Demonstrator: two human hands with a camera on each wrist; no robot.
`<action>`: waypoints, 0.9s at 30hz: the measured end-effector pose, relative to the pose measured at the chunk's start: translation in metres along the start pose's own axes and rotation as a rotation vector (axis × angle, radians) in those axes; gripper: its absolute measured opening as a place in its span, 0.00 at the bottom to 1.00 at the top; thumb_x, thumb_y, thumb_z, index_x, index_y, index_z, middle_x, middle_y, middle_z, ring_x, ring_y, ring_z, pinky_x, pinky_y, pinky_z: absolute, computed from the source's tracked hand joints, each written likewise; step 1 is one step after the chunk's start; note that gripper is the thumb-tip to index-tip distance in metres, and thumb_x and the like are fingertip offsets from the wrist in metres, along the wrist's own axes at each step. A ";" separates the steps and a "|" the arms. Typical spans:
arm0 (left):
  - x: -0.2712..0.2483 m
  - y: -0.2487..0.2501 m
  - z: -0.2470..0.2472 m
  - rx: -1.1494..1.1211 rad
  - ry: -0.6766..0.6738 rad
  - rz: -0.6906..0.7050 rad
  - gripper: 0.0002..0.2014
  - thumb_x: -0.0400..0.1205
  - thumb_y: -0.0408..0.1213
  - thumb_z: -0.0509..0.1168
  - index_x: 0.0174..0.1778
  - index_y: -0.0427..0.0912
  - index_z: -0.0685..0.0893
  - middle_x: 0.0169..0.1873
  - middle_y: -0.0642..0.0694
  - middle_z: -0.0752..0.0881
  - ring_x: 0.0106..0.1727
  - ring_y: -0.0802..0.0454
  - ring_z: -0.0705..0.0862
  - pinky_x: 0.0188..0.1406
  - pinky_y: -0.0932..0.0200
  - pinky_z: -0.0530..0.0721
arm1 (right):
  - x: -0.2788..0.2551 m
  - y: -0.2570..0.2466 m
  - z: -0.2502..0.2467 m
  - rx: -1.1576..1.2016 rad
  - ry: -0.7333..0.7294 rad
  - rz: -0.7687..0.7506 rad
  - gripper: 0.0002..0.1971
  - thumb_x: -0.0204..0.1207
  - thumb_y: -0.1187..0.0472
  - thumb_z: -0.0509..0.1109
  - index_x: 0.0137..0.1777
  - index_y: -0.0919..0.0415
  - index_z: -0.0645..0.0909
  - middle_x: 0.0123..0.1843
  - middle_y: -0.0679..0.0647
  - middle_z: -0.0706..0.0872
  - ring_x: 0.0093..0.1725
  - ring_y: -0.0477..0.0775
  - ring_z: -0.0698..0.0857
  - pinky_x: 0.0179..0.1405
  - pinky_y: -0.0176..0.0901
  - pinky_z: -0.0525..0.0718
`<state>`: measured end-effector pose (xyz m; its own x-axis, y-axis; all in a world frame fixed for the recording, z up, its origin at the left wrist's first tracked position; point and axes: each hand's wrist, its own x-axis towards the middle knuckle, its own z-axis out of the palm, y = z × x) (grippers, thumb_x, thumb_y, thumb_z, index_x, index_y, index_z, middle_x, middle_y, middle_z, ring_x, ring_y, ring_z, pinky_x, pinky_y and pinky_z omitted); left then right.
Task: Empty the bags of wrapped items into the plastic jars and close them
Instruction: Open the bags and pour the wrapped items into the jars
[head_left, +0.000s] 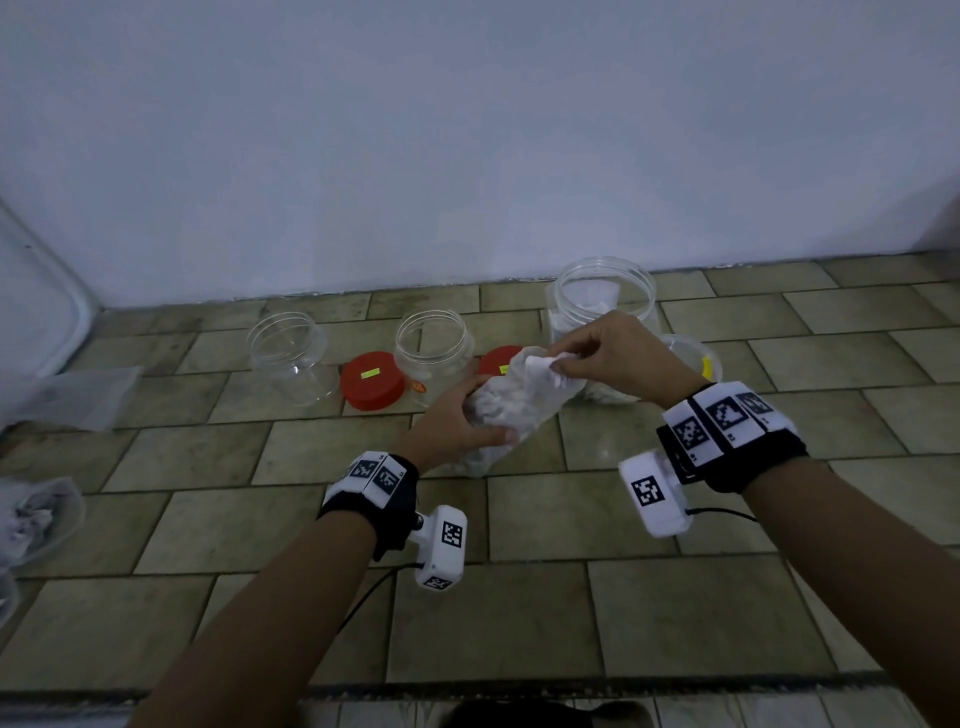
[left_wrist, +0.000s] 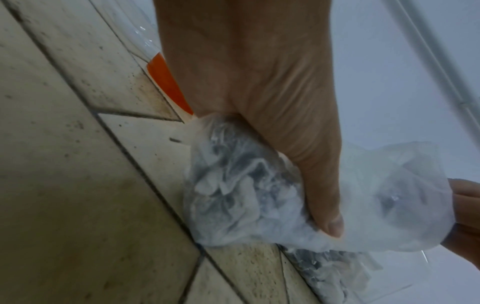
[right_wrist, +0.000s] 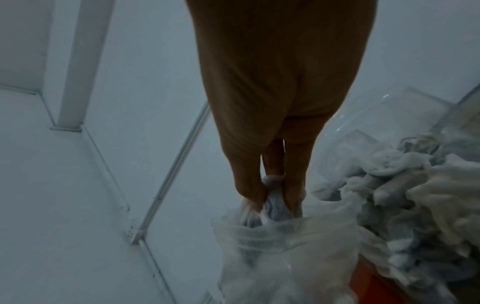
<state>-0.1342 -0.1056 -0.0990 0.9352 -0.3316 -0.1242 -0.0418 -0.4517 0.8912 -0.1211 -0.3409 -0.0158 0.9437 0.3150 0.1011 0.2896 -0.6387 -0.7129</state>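
Note:
A clear plastic bag (head_left: 511, 402) full of white wrapped items is held above the tiled floor in front of the jars. My left hand (head_left: 460, 421) grips the bag's lower body, thumb pressed into it (left_wrist: 330, 224). My right hand (head_left: 582, 358) pinches the bag's top end (right_wrist: 272, 203) between fingers and thumb. Behind it stands a large clear jar (head_left: 602, 296) with white items inside. Two smaller clear jars (head_left: 288, 353) (head_left: 434, 348) stand open to the left. Red lids (head_left: 371, 379) (head_left: 498, 361) lie beside them.
A yellow-rimmed lid (head_left: 698, 361) lies right of the large jar. Another bag (head_left: 67, 387) lies at the left, and a crumpled one (head_left: 36, 514) at the left edge. A white wall (head_left: 467, 156) rises behind the jars.

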 end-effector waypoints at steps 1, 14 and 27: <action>-0.001 0.001 0.000 -0.009 -0.003 0.002 0.36 0.68 0.42 0.81 0.70 0.53 0.72 0.63 0.52 0.82 0.63 0.57 0.82 0.61 0.59 0.82 | -0.001 0.001 0.000 0.022 0.014 0.013 0.06 0.70 0.62 0.76 0.47 0.56 0.91 0.39 0.53 0.92 0.34 0.40 0.85 0.34 0.30 0.80; -0.002 0.004 -0.001 -0.036 0.005 -0.029 0.34 0.70 0.40 0.80 0.68 0.55 0.71 0.57 0.61 0.80 0.56 0.67 0.80 0.58 0.66 0.81 | 0.027 -0.002 -0.059 -0.038 0.429 -0.018 0.07 0.72 0.63 0.73 0.48 0.61 0.89 0.41 0.57 0.91 0.39 0.46 0.86 0.42 0.32 0.81; -0.003 0.002 0.001 0.001 0.010 -0.012 0.34 0.70 0.44 0.80 0.70 0.52 0.71 0.63 0.55 0.81 0.62 0.60 0.82 0.60 0.61 0.83 | 0.012 -0.011 -0.016 -0.165 0.118 -0.123 0.12 0.72 0.71 0.64 0.37 0.57 0.86 0.36 0.47 0.85 0.32 0.40 0.80 0.36 0.26 0.76</action>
<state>-0.1372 -0.1064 -0.0976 0.9392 -0.3177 -0.1304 -0.0311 -0.4568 0.8890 -0.1100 -0.3411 0.0044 0.9092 0.3193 0.2671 0.4162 -0.7098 -0.5683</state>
